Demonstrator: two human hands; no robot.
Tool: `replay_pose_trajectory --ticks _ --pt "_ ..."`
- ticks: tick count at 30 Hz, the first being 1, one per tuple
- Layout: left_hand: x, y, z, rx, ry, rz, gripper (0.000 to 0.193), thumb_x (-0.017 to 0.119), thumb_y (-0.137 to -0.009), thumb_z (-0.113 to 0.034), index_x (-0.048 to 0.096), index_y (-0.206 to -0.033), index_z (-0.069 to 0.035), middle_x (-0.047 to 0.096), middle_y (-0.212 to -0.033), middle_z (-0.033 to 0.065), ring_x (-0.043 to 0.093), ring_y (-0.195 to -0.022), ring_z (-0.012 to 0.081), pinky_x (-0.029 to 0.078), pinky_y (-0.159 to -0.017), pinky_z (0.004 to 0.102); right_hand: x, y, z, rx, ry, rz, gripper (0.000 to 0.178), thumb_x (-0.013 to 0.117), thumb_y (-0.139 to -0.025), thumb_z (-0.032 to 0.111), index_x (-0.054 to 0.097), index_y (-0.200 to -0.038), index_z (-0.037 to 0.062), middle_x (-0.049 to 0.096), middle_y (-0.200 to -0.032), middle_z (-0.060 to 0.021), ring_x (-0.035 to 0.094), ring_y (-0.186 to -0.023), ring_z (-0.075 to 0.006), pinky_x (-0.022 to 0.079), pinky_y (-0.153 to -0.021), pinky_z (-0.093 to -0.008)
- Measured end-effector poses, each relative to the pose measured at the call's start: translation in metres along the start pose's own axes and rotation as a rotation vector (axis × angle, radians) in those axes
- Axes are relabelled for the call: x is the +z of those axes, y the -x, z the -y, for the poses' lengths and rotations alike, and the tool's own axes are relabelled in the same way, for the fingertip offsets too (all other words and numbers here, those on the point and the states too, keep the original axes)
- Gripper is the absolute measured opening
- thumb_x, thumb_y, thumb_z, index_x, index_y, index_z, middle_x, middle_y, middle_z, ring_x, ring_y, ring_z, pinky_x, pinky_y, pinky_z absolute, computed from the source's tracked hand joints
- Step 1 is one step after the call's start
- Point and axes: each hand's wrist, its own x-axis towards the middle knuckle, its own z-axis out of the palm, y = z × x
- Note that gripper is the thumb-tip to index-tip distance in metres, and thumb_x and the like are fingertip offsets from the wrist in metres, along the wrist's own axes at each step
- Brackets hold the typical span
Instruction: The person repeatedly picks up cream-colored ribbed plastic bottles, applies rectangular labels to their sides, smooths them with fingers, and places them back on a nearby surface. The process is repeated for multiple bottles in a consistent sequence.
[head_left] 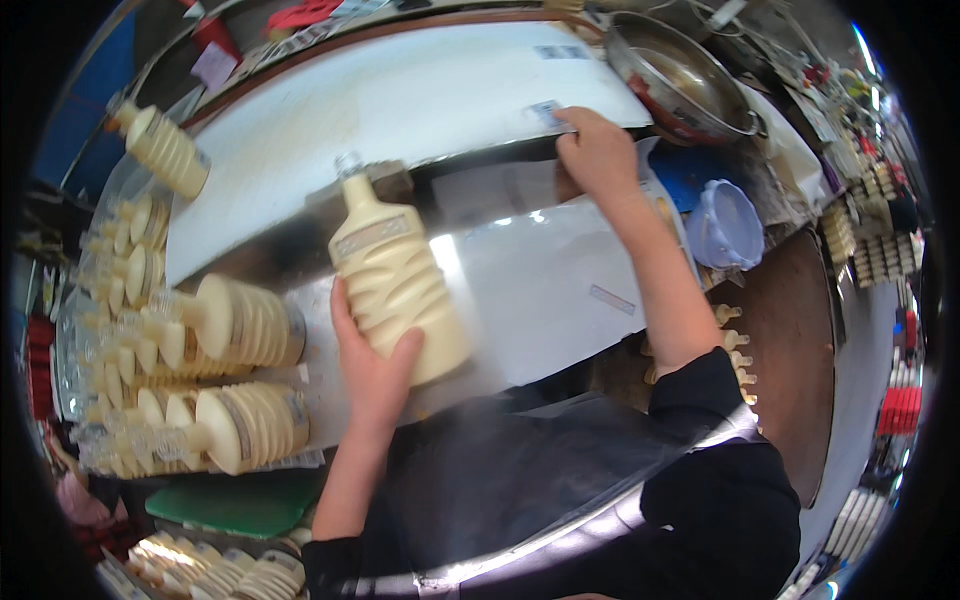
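Observation:
My left hand (375, 370) is wrapped round the lower body of a cream-coloured bottle (395, 265) with wavy ribs and a clear threaded neck. The bottle leans a little, neck pointing away from me, and a patterned strip label runs across its shoulder. Farther right, my right hand (600, 150) is closed, its fingertips at the edge of a small printed label (546, 112) on the white board (430, 85). Another label (562, 52) lies beyond it on the same board. A narrow strip label (612, 299) rests on the pale sheet (540, 330) nearer me.
Rows of similar bottles (250, 320) lie stacked at the left, and one bottle (160, 150) lies by the board's left end. A metal pan (690, 80) stands at the far right, with a lilac bucket (728, 225) nearer. A green board (235, 503) sits low at the left.

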Motion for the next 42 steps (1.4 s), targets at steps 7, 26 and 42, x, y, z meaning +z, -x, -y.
replay_pose_trajectory --ticks 7,26,42 --pt "-0.002 0.002 0.012 0.006 0.056 -0.027 0.099 0.076 -0.078 -0.014 0.021 -0.159 -0.002 0.043 -0.148 0.0225 0.048 -0.135 0.0323 0.041 -0.114 0.0437 0.003 0.000 -0.004 -0.168 0.242 0.080 0.026 0.071 -0.088 0.017 0.066 -0.113 0.0088 0.070 -0.108 -0.0106 0.070 -0.097 -0.0344 0.056 -0.083 -0.0440" --pt "-0.012 0.036 0.039 0.159 0.165 -0.065 0.053 0.059 -0.101 -0.019 0.042 -0.146 0.005 0.049 -0.142 0.0193 0.049 -0.131 0.0267 0.036 -0.115 0.0400 -0.049 0.115 0.149 -0.618 -0.500 0.425 0.020 0.073 -0.081 0.001 0.073 -0.101 0.0058 0.077 -0.107 -0.0069 0.072 -0.069 -0.0161 0.055 -0.059 -0.0261" --pt "-0.004 0.035 0.030 0.131 0.132 -0.114 0.058 0.066 -0.096 -0.021 0.041 -0.142 0.003 0.050 -0.139 0.0208 0.050 -0.130 0.0270 0.040 -0.112 0.0398 -0.035 0.142 0.138 -0.800 -0.335 0.132 0.022 0.074 -0.079 0.014 0.070 -0.100 0.0103 0.072 -0.105 -0.0040 0.064 -0.061 -0.0183 0.052 -0.055 -0.0306"
